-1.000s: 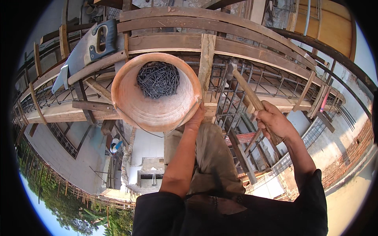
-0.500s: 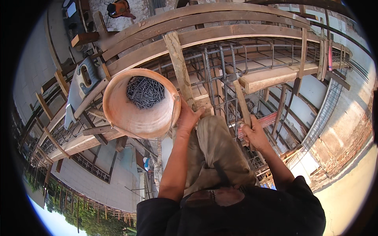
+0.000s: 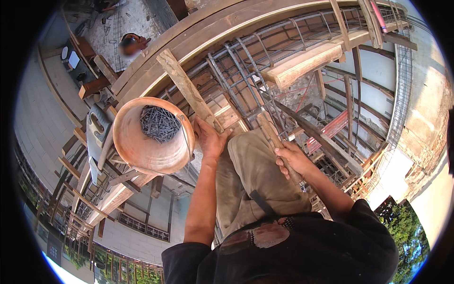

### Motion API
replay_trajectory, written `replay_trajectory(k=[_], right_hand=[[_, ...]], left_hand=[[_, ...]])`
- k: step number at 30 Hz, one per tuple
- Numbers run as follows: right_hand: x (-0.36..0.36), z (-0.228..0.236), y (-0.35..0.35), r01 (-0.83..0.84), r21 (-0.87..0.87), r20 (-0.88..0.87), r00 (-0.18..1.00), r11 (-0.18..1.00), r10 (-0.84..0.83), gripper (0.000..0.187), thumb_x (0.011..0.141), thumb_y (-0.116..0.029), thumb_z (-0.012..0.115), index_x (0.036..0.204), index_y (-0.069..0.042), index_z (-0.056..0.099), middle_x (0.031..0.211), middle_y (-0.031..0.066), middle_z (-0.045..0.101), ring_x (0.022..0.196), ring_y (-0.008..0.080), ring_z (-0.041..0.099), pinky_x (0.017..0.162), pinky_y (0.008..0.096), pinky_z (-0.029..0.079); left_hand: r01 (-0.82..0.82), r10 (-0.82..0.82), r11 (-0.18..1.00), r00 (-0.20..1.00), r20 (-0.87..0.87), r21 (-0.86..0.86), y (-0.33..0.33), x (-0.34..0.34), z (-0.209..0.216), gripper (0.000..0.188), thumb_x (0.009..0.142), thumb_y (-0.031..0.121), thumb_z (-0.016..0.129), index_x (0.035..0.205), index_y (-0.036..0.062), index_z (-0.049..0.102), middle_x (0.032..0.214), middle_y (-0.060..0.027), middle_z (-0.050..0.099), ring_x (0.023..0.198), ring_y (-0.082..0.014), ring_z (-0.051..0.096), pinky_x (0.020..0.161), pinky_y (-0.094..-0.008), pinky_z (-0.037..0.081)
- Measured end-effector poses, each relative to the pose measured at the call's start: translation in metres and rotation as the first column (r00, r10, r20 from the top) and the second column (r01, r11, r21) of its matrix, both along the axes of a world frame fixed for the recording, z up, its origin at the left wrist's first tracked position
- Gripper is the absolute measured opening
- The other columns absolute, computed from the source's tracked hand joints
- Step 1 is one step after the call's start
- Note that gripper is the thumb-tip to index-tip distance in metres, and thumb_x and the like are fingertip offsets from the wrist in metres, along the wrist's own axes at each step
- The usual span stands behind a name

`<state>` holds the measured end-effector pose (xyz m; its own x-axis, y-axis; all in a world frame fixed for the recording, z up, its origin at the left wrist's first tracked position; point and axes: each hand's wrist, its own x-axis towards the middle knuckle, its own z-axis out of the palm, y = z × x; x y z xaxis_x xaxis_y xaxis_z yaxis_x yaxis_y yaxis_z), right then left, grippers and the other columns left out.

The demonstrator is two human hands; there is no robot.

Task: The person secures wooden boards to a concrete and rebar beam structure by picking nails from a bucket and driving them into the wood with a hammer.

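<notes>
My left hand [image 3: 211,140] is wrapped round the lower end of a wooden slat [image 3: 187,87], which slants up across the formwork edge. In my right hand [image 3: 294,160] is a hammer [image 3: 270,128], gripped by its wooden handle over my right knee; its head is hard to make out. Beside my left hand stands an orange-brown bucket [image 3: 126,150] with a wire handle. Several grey nails [image 3: 160,124] lie in the bottom of it. A handsaw [image 3: 96,135] with a grey handle rests against the timber left of the bucket.
A rebar cage [image 3: 236,71] runs inside the curved timber formwork [image 3: 198,40] ahead of me. A thick plank [image 3: 305,66] lies to the right. Open gaps with props and beams [image 3: 326,142] drop away below. Another person [image 3: 130,45] is down at the upper left.
My right hand has drawn the hammer back toward my body, away from the rebar. My left hand stays at the slat's end. The whole view has turned and shifted.
</notes>
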<state>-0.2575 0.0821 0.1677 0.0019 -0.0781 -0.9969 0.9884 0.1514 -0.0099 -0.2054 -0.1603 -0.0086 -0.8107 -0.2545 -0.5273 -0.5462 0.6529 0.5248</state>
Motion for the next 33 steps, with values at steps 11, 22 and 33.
replay_trajectory(k=[11,22,33], right_hand=[[0.020,-0.025,-0.003,0.108,-0.103,-0.069,0.991,0.989,-0.115,0.028,0.099,-0.030,0.059,0.115,-0.011,0.045,0.073,0.0010,0.050,0.046,0.0117,0.050,0.037,0.0302,0.044],[0.019,-0.022,0.004,0.023,-0.146,-0.072,0.997,0.989,-0.033,0.032,0.097,-0.031,0.060,0.116,-0.010,0.044,0.076,0.0007,0.051,0.049,0.0115,0.050,0.040,0.0316,0.044],[0.017,-0.026,0.009,0.139,-0.046,-0.148,0.978,0.989,-0.145,0.026,0.097,-0.029,0.058,0.112,-0.011,0.046,0.075,-0.0007,0.049,0.049,0.0107,0.049,0.042,0.0312,0.044]], left_hand=[[0.017,-0.019,0.999,0.998,-0.062,-0.035,0.001,0.000,0.002,0.126,0.065,0.030,0.093,0.148,-0.0139,0.010,0.149,-0.0347,0.028,0.142,-0.0471,0.027,0.121,-0.0516,0.018],[0.065,-0.065,0.995,0.998,-0.002,-0.080,0.001,0.005,-0.007,0.133,0.065,0.040,0.092,0.150,-0.0148,0.006,0.155,-0.0361,0.023,0.148,-0.0465,0.018,0.122,-0.0570,0.003],[0.083,-0.090,0.991,0.994,-0.062,-0.103,-0.006,0.010,-0.014,0.131,0.064,0.040,0.092,0.149,-0.0144,0.009,0.153,-0.0350,0.027,0.147,-0.0451,0.022,0.122,-0.0568,0.004]])
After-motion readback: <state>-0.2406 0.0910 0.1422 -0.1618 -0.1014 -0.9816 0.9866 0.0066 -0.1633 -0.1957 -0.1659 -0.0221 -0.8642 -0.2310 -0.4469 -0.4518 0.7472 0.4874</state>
